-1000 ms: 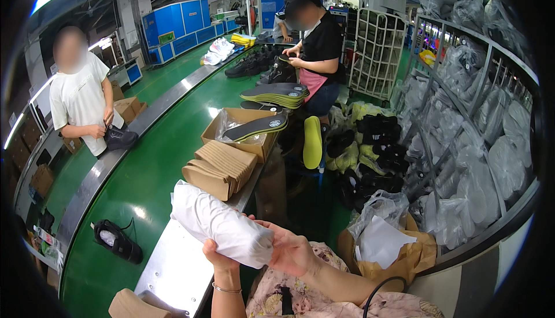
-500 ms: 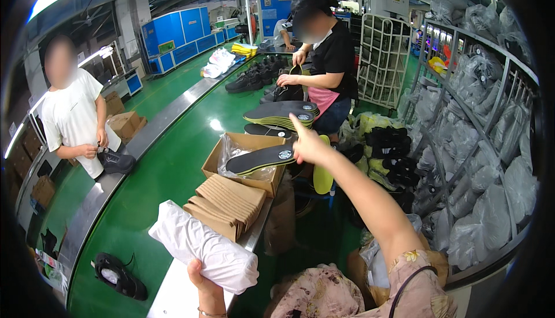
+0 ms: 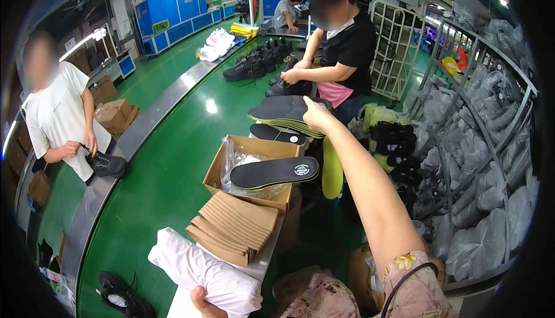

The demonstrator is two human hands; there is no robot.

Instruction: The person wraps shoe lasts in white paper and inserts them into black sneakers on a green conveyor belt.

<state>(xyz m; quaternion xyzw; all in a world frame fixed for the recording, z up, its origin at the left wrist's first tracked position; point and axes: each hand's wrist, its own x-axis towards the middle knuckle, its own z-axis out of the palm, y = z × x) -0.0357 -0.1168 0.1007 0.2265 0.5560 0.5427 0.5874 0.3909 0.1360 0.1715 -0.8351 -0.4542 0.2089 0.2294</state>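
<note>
My left hand (image 3: 205, 305) grips a bundle wrapped in white paper (image 3: 208, 272) from its near side; only the thumb and part of the hand show. My right hand (image 3: 319, 116) reaches out to a stack of black insoles (image 3: 277, 112) with yellow-green layered edges. Its index finger lies over the top insole and the thumb is by the stack's side; the other fingers are hidden. A single black insole (image 3: 272, 173) lies across an open cardboard box (image 3: 214, 173) lined with clear plastic. Folded brown cardboard pieces (image 3: 234, 225) sit between box and bundle.
One black shoe (image 3: 121, 295) rests on the green table (image 3: 150, 214) at left. Two co-workers handle black shoes, one (image 3: 63, 116) at left, another (image 3: 347, 46) ahead; a third person (image 3: 286, 15) sits farther back. Metal racks with bagged goods (image 3: 480, 144) stand right.
My right hand has moved away from the single insole, up onto the stack. That insole now lies flatter across the box. The view has shifted slightly; my left hand still holds the white bundle.
</note>
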